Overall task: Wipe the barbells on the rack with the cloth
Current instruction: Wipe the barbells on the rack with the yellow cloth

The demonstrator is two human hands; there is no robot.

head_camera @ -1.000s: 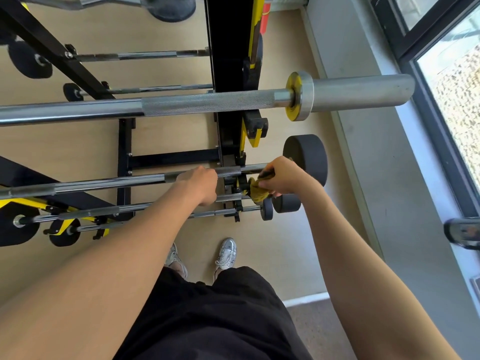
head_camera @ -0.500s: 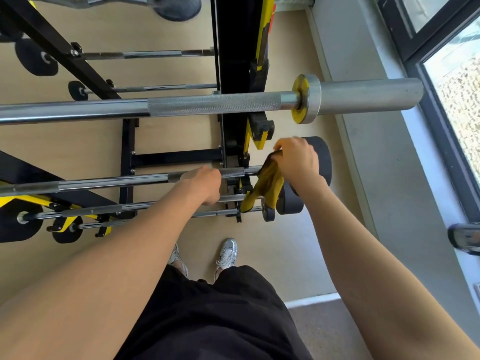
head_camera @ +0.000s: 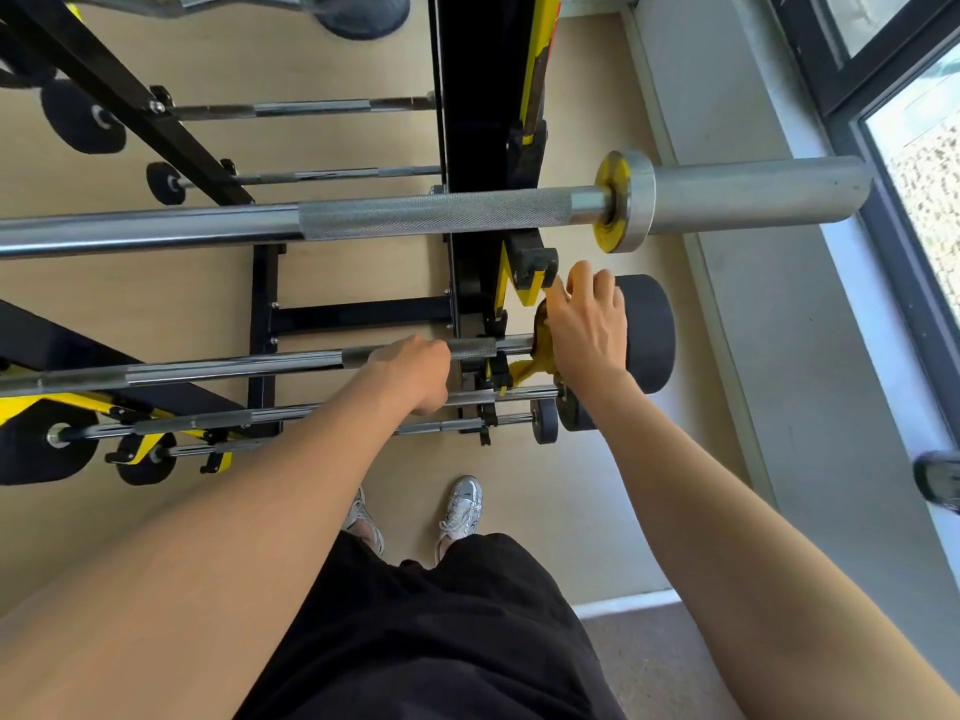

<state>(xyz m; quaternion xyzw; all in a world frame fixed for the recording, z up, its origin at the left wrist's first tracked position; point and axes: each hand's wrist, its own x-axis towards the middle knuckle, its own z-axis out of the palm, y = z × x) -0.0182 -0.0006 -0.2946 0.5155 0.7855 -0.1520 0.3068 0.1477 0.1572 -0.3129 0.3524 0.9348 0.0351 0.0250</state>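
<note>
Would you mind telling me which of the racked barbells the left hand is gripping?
The thin barbell next below the thick silver bar, ending in the big black weight; the left hand curls round its knurled grip.

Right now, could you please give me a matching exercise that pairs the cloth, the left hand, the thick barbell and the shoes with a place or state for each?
Things:
1. cloth
2. left hand
3. thick barbell
4. shoes

Places or states:
A. grips a thin bar
B. on the floor, in front of the rack
C. under the right hand, beside the round black weight
D. above the thin bars, its bare end pointing toward the window

Pairs: 1-C, 2-A, 3-D, 4-B.
</note>
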